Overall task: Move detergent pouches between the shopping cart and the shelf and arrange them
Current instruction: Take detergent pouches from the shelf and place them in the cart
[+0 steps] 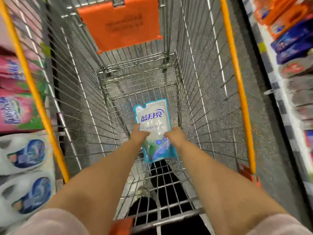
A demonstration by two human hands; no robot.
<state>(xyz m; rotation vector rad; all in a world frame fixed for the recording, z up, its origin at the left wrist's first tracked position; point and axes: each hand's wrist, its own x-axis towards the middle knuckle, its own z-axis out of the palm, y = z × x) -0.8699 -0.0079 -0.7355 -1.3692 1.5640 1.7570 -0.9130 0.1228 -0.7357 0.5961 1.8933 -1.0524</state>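
A white and blue detergent pouch (153, 119) lies deep inside the wire shopping cart (203, 102), low over its mesh floor. My left hand (139, 135) grips the pouch's left edge and my right hand (174, 136) grips its right edge, both arms reaching down into the cart. The pouch's lower part shows between my wrists. I cannot tell whether the pouch rests on the floor or hangs just above it. No other pouch is visible in the cart.
Pink detergent bags (15, 109) and white-blue pouches (25, 155) fill the shelf on the left. Orange and dark blue packs (294, 38) line the right shelf. An orange child-seat flap (122, 22) closes the cart's far end. Orange rails (237, 78) top the cart's sides.
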